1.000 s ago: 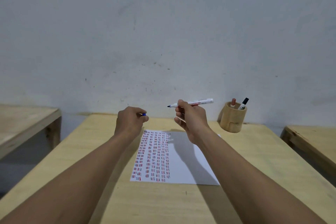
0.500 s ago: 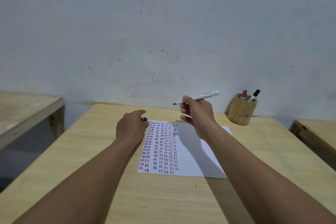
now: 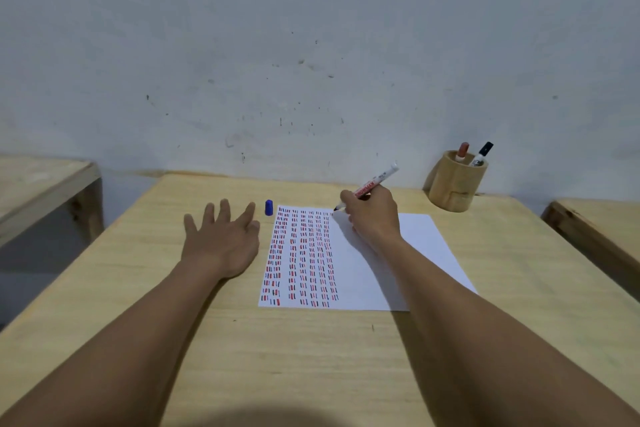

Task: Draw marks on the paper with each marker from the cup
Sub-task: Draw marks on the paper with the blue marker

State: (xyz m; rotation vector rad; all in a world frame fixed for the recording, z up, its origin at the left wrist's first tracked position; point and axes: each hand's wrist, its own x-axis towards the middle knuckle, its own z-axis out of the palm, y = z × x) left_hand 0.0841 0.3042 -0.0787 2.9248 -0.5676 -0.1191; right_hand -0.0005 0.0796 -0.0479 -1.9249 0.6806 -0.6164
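Two markers stay behind in the wooden cup point(image 3: 456, 184) at the far right of the counter point(image 3: 173, 288), one with a reddish cap point(image 3: 462, 151) and one with a black cap point(image 3: 483, 153), both leaning upright against the rim where they are easy to reach. From the single head view, the third marker point(image 3: 375, 184) is in the right hand point(image 3: 372, 218), whose fingers are clenched around its barrel in a writing hold, the tip angled down and to the left so that it meets, or nearly meets, the top edge of the paper point(image 3: 415, 246); whether it actually touches cannot be told. The tip sits just to the right of the last column of short red, blue and dark dashes point(image 3: 301, 253), which suggests a fresh column is about to begin on the blank right half of the sheet. A small blue cap point(image 3: 269, 207) stands upright on the counter just beside the paper's upper left corner, out of the way of the writing area yet close at hand for closing the marker again. The left hand point(image 3: 221, 243) hovers low over or rests on the counter to the left of the sheet, its fingers released and spread, holding nothing; it lies near the cap without touching it. Judging by the filled columns, the drawing is well along, with the unmarked side of the paper left to fill.
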